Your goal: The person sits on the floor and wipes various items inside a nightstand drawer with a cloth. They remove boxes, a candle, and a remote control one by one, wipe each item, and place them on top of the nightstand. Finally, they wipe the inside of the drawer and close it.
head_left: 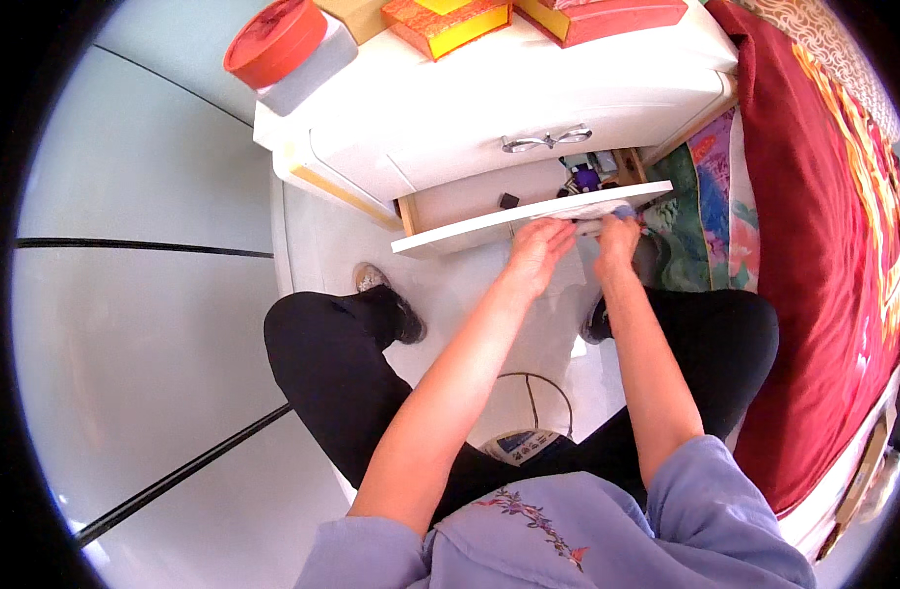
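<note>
A partly open white drawer point(470, 234) stands out from the white cabinet in front of me. At the right half of its front panel is a pale cloth point(592, 210) with a bluish patch, partly hidden by my fingers. My left hand point(540, 253) has its fingertips together at the cloth's left edge, below the panel's top. My right hand point(618, 241) is bent round the cloth's right end, close beside the left. Inside the drawer lie a small black box point(509, 200) and a purple item point(585, 179) among several small things.
Above is a closed drawer with a silver handle point(546, 139). A round red box point(278, 44) and yellow-red boxes point(445, 25) stand on the cabinet top. A bed with a dark red cover point(789, 245) is at the right, pale panels point(146, 167) at the left. Between my legs is a bucket point(525, 447) with a wire handle.
</note>
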### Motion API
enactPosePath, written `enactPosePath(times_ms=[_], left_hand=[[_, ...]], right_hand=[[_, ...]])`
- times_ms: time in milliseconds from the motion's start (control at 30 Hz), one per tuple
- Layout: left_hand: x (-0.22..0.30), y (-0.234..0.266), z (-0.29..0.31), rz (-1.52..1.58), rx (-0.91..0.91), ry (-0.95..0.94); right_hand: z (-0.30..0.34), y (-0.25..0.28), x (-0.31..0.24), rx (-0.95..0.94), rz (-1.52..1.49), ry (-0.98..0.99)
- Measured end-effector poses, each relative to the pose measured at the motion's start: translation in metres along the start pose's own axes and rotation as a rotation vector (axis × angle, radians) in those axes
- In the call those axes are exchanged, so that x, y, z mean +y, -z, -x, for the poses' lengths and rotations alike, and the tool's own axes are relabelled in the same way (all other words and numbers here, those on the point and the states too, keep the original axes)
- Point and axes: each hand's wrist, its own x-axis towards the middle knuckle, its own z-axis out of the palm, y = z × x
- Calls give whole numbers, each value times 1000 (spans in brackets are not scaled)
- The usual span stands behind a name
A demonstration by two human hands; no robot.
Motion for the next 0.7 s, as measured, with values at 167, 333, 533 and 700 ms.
enactPosePath(times_ms=[167,333,533,700], left_hand=[[-36,-43,-34,-101,-86,110],[-56,-60,-54,-96,6,164],[-67,-1,-52,-151,101,65],[-72,4,-35,-281,174,72]], right_hand=[[-67,33,13,77,-84,109],[-104,44,47,-107,-138,-163],[-76,10,82,-299,-19,-306],[-59,9,107,-343,-103,-355]])
